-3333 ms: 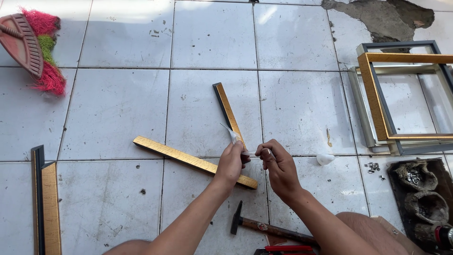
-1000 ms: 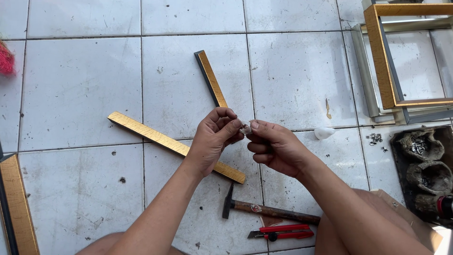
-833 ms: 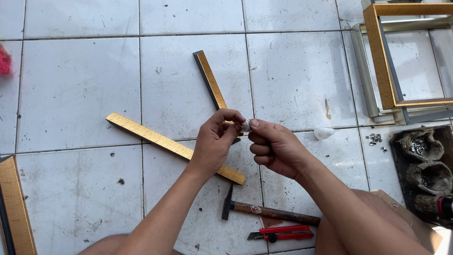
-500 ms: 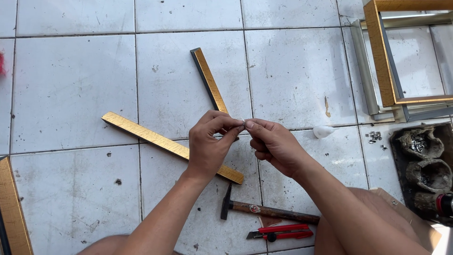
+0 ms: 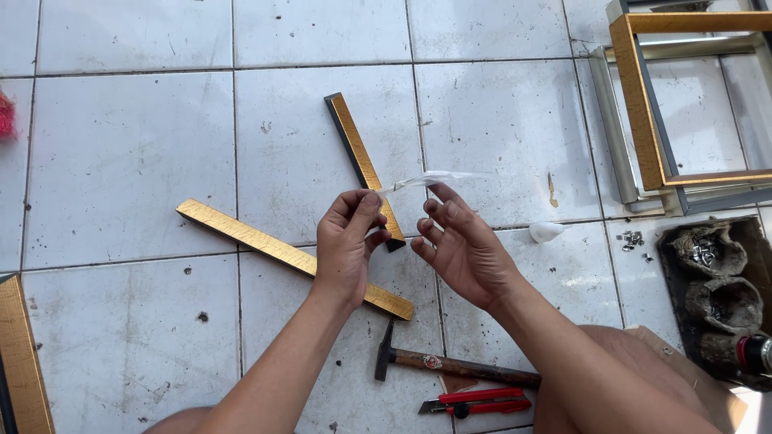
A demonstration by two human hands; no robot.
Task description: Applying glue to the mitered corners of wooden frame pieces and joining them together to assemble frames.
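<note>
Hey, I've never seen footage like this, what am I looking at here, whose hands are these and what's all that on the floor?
This is one view from a camera worn on a person's head, looking down at their own two bare hands over a white tiled floor. No machine is involved.

The left hand pinches one end of a thin clear strip, perhaps tape or plastic. The right hand is open, its fingertips up near the strip.

On the tiles lie two gold moulding pieces, a long one and a shorter one. Nearer the person are a hammer and a red utility knife. At the upper right are assembled frames; below them a dark tray holds small metal bits. A small white blob lies on a tile.
</note>
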